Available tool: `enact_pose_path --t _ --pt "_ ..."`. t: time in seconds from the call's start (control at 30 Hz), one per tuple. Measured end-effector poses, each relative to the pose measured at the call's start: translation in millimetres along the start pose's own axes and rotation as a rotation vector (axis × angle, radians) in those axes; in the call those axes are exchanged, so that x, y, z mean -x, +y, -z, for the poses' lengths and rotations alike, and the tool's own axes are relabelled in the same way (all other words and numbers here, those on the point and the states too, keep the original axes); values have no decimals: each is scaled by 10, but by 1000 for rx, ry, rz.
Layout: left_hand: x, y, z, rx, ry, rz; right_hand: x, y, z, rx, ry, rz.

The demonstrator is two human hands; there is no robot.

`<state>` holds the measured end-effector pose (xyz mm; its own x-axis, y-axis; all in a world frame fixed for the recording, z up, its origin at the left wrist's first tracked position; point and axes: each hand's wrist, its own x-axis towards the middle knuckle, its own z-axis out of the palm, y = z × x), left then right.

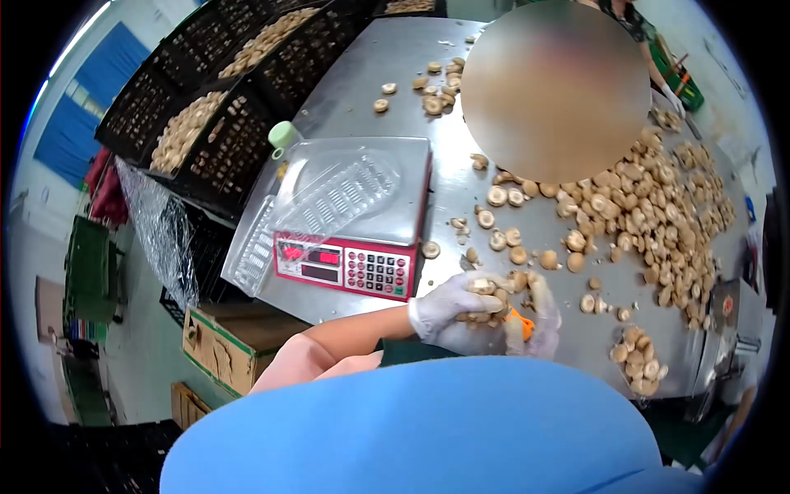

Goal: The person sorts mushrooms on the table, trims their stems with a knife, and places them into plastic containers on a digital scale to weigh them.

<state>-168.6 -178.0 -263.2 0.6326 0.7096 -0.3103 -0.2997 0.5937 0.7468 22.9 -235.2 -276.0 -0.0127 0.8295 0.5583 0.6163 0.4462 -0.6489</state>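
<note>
My left hand, in a white glove, is closed around several brown mushrooms near the front edge of the metal table. Close beside it on the right, my right hand, gloved too, has its fingers curled around a small orange-handled tool; its working end is hidden. A mushroom shows between the two hands; I cannot tell which hand bears it. Loose mushrooms lie just beyond my hands, some cap up and some stem up.
A red scale with clear plastic trays on it stands left. A big mushroom heap spreads at the right, and a filled pack lies nearer. Black crates hold more mushrooms. A co-worker's gloved hand shows far right.
</note>
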Motion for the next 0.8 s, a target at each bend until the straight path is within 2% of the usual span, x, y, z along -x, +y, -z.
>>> enact_pose_path --t 0.07,0.13,0.17,0.2,0.23,0.27,0.3,0.33,0.4,0.5,0.6,0.63,0.67,0.73,0.77,0.8 --pt "356 374 42 -159 125 -141 14 64 49 99 1 -9" --pt "552 604 509 -372 164 -484 126 213 115 144 70 -310" --pt "646 782 656 -478 211 -651 139 410 181 428 88 -21" --pt "808 893 743 -778 509 -685 229 517 258 472 86 -41" --pt "803 962 1061 -1155 693 -914 241 526 326 421 94 -146" --pt "850 1097 1184 -1337 843 -923 262 541 373 364 108 -251" --pt "926 1164 1239 -1388 927 -841 312 596 400 343 124 -279" --pt "987 1214 1345 -1565 946 -705 353 605 406 370 130 -299" --pt "1072 1243 1432 -1953 895 -427 441 605 400 334 153 -357" --pt "1028 1213 1481 -1836 892 -556 608 651 347 426 160 -398" --pt "943 1116 1217 -1989 1033 -643 563 583 297 502 153 -399" --pt "854 1038 1058 -1770 955 -783 535 582 270 528 134 -391" --pt "753 884 956 -1691 895 -857 506 593 250 552 114 -382" --pt "457 607 721 -1735 632 -951 479 665 193 510 47 -343" --pt "293 474 560 -1647 447 -795 427 653 164 458 34 -321" --pt "123 334 361 -1697 349 -928 378 650 123 406 21 -297"
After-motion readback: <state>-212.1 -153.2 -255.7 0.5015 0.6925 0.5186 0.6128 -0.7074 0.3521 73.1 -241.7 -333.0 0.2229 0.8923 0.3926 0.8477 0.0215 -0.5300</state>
